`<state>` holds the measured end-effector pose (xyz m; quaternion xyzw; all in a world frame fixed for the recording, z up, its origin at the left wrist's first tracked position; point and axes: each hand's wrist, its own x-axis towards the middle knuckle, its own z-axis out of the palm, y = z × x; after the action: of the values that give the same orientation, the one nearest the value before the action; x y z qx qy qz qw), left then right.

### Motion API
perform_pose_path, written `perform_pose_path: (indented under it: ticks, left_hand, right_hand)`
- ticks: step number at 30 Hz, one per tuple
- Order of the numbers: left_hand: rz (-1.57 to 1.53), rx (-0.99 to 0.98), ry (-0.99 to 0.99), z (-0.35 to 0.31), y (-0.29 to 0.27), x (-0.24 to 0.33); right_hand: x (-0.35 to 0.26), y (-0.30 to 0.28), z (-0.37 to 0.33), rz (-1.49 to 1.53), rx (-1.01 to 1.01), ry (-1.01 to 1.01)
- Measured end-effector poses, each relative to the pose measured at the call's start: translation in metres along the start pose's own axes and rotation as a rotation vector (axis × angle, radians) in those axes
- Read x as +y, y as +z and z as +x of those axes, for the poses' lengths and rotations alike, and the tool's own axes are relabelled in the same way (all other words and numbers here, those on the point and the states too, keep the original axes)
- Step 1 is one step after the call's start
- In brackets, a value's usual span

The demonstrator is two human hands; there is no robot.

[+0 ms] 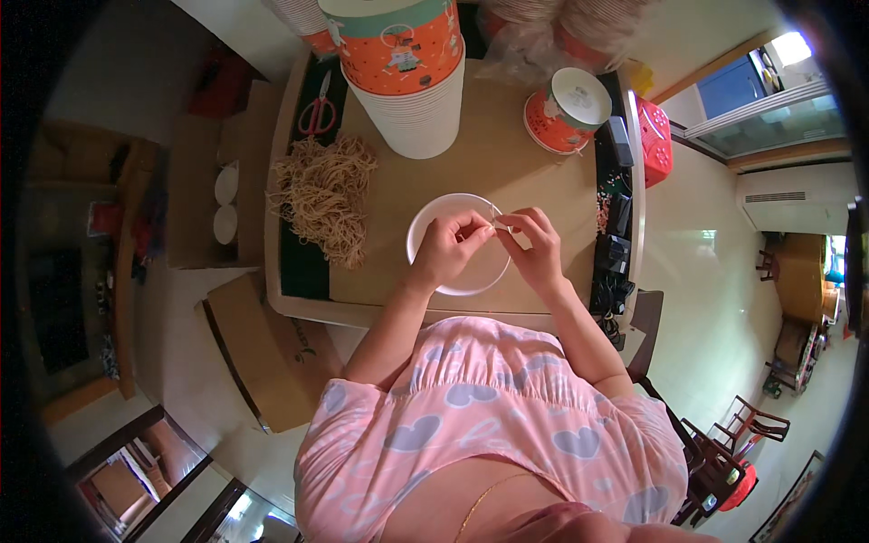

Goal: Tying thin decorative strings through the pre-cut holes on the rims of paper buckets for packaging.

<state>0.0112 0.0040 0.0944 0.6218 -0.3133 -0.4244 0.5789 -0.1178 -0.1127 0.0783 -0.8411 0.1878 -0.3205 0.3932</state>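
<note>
A round white paper tub (459, 281) is in front of me on the cardboard-covered table, its inside facing up. My left hand (449, 242) is over the tub, thumb and forefinger pinched together near its right rim. My right hand (532, 244) meets it there, its fingers pinched too. Something thin and pale shows between the fingertips, too small to make out. To the left lies a tangled heap of beige string (326, 195). Beyond the hands rises a tall stack of paper tubs (403, 77), the top one orange and green with printed figures.
Red-handled scissors (317, 118) lie behind the string. At the back right is an orange printed tub (554, 122) with a white round top. Black adapters and cables (615, 258) line the right edge, near a red plastic basket (654, 143). A cardboard box (272, 353) stands at lower left.
</note>
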Motion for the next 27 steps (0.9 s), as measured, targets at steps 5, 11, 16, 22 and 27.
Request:
perform_pose_path:
  ticks: [5,11,16,22,27]
  left_hand:
    - [-0.021,-0.036,-0.025,-0.002,0.002,0.003]
    - [0.110,-0.039,0.017,-0.007,0.001,-0.005]
    - [-0.005,-0.039,-0.004,-0.020,-0.004,0.007]
    - [-0.096,-0.015,-0.003,-0.029,-0.019,0.010]
    - [-0.116,0.152,0.035,-0.025,-0.038,-0.009]
  right_hand:
    - [-0.001,0.001,0.002,0.006,0.007,-0.033]
    - [0.010,0.004,0.003,-0.027,-0.013,-0.053]
    - [0.042,0.005,-0.008,-0.132,-0.014,0.013]
    - [0.053,0.005,-0.012,-0.140,-0.028,0.136]
    - [0.034,0.009,0.001,-0.142,-0.034,-0.010]
